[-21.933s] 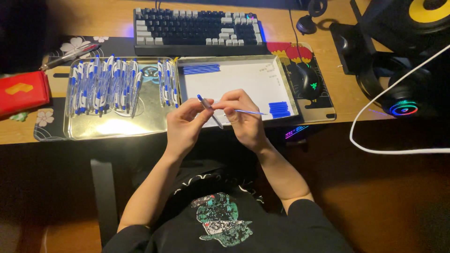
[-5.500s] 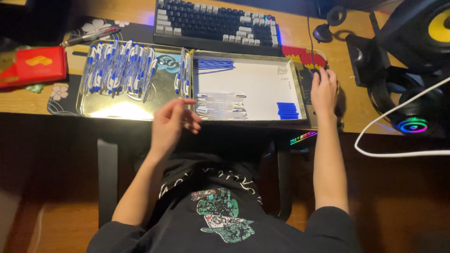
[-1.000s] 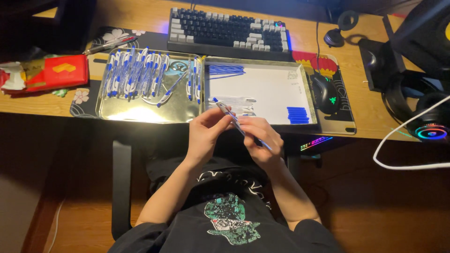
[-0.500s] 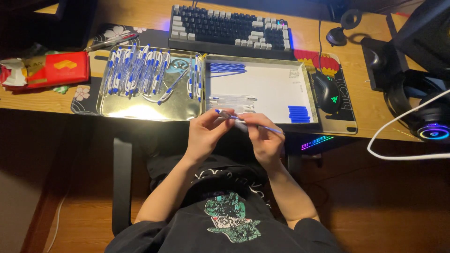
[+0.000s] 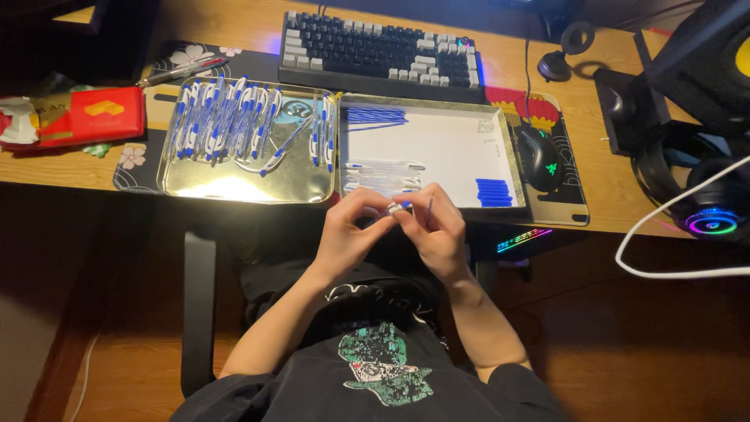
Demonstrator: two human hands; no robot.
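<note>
My left hand (image 5: 350,234) and my right hand (image 5: 433,232) meet in front of the desk edge, fingertips together on a blue and white pen (image 5: 396,208). A thin blue refill (image 5: 429,208) sticks up from my right hand's fingers. Just beyond the hands lies a white tray (image 5: 445,144) with blue refills (image 5: 376,116), clear pen barrels (image 5: 383,175) and blue caps (image 5: 493,191). To its left, a metal tray (image 5: 234,184) holds several finished blue and white pens (image 5: 226,123).
A keyboard (image 5: 379,53) lies behind the trays. A black mouse (image 5: 539,148) sits on a mat at the right, with headphones (image 5: 715,211) and a white cable (image 5: 672,270) further right. A red box (image 5: 94,116) is at the left.
Both hands have drawn closer together over the pen. The long blue part that stuck out to the right now stands upright by my right fingers.
</note>
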